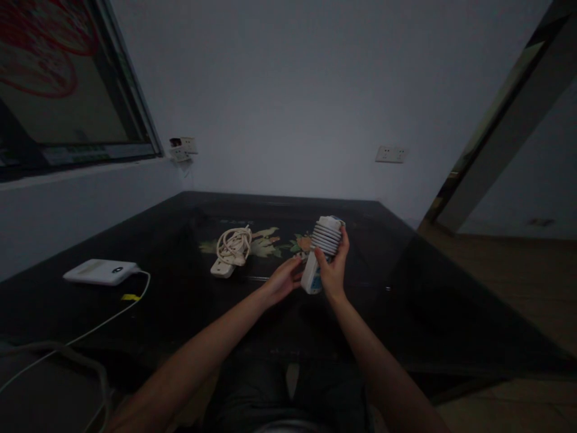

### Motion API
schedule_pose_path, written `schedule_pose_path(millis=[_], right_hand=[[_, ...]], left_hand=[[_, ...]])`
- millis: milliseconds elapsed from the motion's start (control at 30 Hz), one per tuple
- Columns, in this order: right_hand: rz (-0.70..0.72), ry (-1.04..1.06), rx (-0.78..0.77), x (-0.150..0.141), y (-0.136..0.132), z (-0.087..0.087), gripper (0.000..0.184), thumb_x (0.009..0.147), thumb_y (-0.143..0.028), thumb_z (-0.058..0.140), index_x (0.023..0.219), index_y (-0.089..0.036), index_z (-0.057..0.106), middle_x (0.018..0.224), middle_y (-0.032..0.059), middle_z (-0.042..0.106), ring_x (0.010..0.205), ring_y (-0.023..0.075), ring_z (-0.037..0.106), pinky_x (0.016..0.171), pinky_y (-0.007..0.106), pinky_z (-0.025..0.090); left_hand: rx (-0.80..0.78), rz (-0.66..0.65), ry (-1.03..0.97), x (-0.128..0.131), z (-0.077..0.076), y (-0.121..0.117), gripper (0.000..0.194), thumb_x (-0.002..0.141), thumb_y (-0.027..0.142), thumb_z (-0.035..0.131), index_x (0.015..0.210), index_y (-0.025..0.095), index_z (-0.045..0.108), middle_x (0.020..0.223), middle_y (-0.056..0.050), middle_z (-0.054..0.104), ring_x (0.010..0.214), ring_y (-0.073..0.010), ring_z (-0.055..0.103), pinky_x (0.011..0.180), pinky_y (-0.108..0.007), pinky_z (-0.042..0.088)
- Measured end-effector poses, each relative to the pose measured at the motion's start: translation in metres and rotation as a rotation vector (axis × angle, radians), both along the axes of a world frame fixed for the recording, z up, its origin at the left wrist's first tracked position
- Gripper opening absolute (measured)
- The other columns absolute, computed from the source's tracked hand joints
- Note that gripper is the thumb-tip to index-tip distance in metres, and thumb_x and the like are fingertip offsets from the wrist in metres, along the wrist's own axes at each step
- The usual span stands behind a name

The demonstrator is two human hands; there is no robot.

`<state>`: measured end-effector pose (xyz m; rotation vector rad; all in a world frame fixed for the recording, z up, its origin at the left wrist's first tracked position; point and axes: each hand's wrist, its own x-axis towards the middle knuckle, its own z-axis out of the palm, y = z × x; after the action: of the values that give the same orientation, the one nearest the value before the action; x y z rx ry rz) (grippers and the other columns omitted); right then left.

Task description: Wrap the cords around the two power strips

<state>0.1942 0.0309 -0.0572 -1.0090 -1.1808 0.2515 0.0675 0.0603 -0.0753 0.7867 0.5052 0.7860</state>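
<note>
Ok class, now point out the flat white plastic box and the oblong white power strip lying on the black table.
Flat white plastic box (98, 272), head view: middle of its top face.
Oblong white power strip (222, 269), head view: its bare near end.

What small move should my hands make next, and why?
Perhaps close the left hand on the strip's lower end to steady it: only the right hand clearly grips it, near the coiled cord, while the left fingers sit open beside it.
</note>
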Motion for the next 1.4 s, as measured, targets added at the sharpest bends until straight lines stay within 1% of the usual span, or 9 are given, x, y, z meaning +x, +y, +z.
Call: schedule_pose_path(millis=[100, 200, 333, 600, 833, 1133, 1233, 1300, 1400], right_hand=[[-0.050, 0.043, 0.085, 0.000, 0.000, 0.001, 0.074, 0.083, -0.039, 0.056, 0.144, -0.029, 0.015, 0.151, 0.0071, 0.019, 0.140, 0.0234, 0.017, 0.113, 0.046, 0.017], [-0.057, 0.058, 0.082, -0.002, 0.002, -0.001, 0.072, 0.084, -0.039, 0.054, 0.143, -0.029, 0.016, 0.151, 0.0072, 0.018, 0.140, 0.0234, 0.017, 0.114, 0.047, 0.015], [-0.062, 0.054, 0.028, -0.004, 0.005, -0.007, 0.069, 0.086, -0.041, 0.049, 0.143, -0.029, 0.013, 0.152, 0.0073, 0.015, 0.141, 0.0233, 0.015, 0.114, 0.049, 0.013], [0.039, 0.028, 0.009, -0.005, 0.004, -0.011, 0.069, 0.087, -0.040, 0.050, 0.144, -0.030, 0.013, 0.153, 0.0057, 0.015, 0.141, 0.0212, 0.017, 0.114, 0.046, 0.017], [0.281, 0.053, -0.064, 0.000, 0.006, -0.007, 0.071, 0.083, -0.042, 0.056, 0.143, -0.026, 0.020, 0.139, 0.0131, 0.043, 0.124, 0.0241, 0.047, 0.100, 0.044, 0.042], [0.260, 0.271, -0.187, 0.012, 0.015, -0.013, 0.055, 0.085, -0.045, 0.045, 0.135, -0.026, 0.035, 0.120, 0.0097, 0.060, 0.107, 0.0243, 0.059, 0.080, 0.042, 0.054], [0.367, 0.210, -0.231, 0.014, 0.022, -0.021, 0.054, 0.071, -0.034, 0.060, 0.123, -0.023, 0.051, 0.116, 0.0078, 0.063, 0.106, 0.0262, 0.059, 0.087, 0.044, 0.050], [0.413, 0.158, -0.243, 0.013, 0.023, -0.024, 0.042, 0.065, -0.028, 0.064, 0.106, -0.021, 0.061, 0.109, 0.0065, 0.067, 0.102, 0.0262, 0.061, 0.089, 0.043, 0.049], [0.440, 0.171, -0.270, 0.013, 0.022, -0.026, 0.023, 0.066, -0.026, 0.065, 0.088, -0.018, 0.066, 0.090, 0.0048, 0.070, 0.083, 0.0227, 0.065, 0.079, 0.039, 0.051]], left_hand=[[0.103, 0.015, 0.030, 0.003, -0.001, -0.006, 0.057, 0.068, 0.032, 0.077, 0.116, 0.021, 0.048, 0.109, -0.008, 0.066, 0.086, -0.0179, 0.066, 0.074, -0.030, 0.052], [0.175, 0.046, 0.057, 0.008, -0.008, -0.008, 0.094, 0.056, 0.027, 0.084, 0.131, 0.025, 0.028, 0.106, -0.008, 0.067, 0.085, -0.0195, 0.067, 0.078, -0.035, 0.051], [0.245, 0.116, 0.087, 0.012, -0.017, -0.008, 0.110, 0.054, 0.029, 0.085, 0.138, 0.027, 0.014, 0.100, -0.007, 0.069, 0.084, -0.0200, 0.067, 0.082, -0.037, 0.051], [0.359, 0.190, 0.129, 0.010, -0.016, -0.012, 0.106, 0.062, 0.026, 0.079, 0.141, 0.026, 0.008, 0.101, -0.008, 0.068, 0.090, -0.0208, 0.066, 0.085, -0.038, 0.049], [0.372, 0.274, 0.169, 0.003, -0.015, 0.005, 0.068, 0.060, 0.029, 0.078, 0.119, 0.018, 0.045, 0.115, -0.010, 0.061, 0.101, -0.0222, 0.061, 0.085, -0.033, 0.048], [0.312, 0.192, 0.096, -0.010, 0.005, 0.004, 0.063, 0.062, 0.030, 0.076, 0.118, 0.019, 0.049, 0.104, -0.008, 0.067, 0.081, -0.0187, 0.065, 0.072, -0.030, 0.050], [0.273, 0.140, 0.065, -0.012, 0.007, 0.002, 0.063, 0.063, 0.031, 0.075, 0.119, 0.018, 0.048, 0.098, -0.009, 0.068, 0.071, -0.0173, 0.065, 0.064, -0.030, 0.051], [0.264, 0.106, 0.050, -0.013, 0.007, 0.002, 0.063, 0.064, 0.032, 0.074, 0.118, 0.017, 0.047, 0.095, -0.009, 0.068, 0.068, -0.0176, 0.065, 0.060, -0.030, 0.052], [0.278, 0.039, 0.038, -0.015, 0.005, 0.004, 0.058, 0.066, 0.033, 0.073, 0.116, 0.015, 0.049, 0.090, -0.010, 0.069, 0.067, -0.0188, 0.065, 0.058, -0.030, 0.052]])
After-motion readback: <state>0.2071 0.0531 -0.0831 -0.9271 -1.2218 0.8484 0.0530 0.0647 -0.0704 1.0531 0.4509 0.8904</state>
